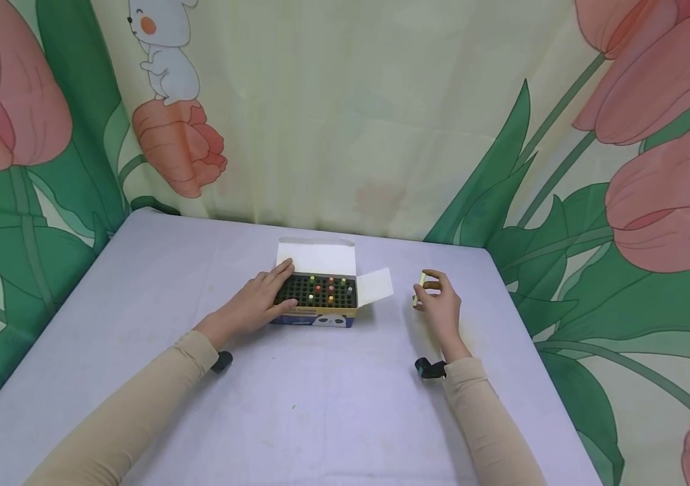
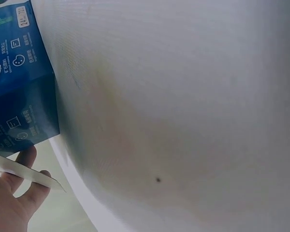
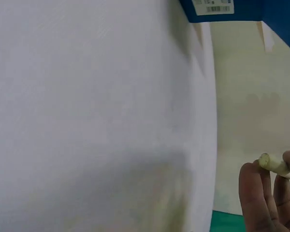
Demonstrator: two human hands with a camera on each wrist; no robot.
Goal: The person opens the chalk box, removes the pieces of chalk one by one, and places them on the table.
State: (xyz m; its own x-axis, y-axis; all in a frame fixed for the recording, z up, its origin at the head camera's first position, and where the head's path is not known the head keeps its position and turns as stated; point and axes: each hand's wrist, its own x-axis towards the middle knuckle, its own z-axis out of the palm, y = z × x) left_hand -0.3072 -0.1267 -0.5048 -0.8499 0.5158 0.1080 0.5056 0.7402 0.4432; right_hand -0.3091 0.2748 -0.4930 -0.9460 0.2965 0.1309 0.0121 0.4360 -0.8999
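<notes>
My right hand [image 1: 440, 306] pinches a pale yellow stick of chalk [image 3: 275, 165] between thumb and fingers, above the table right of a box. The box [image 1: 305, 318] is blue and yellow with a panda on its front and stands with its lid up. Inside, a black holder [image 1: 290, 291] full of round holes carries several coloured chalks [image 1: 331, 290] standing on end, mostly towards the right; many holes hold none. My left hand [image 1: 254, 302] rests over the box's left end, thumb at the front edge and fingers at the far corner. In the left wrist view, a pale flap [image 2: 26, 170] crosses its fingers.
The white lid [image 1: 316, 256] leans back behind the box, and a white side flap [image 1: 375, 286] sticks out towards my right hand. A white cloth [image 1: 321, 425] covers the table. A curtain [image 1: 345, 121] with printed tulips hangs behind and at both sides.
</notes>
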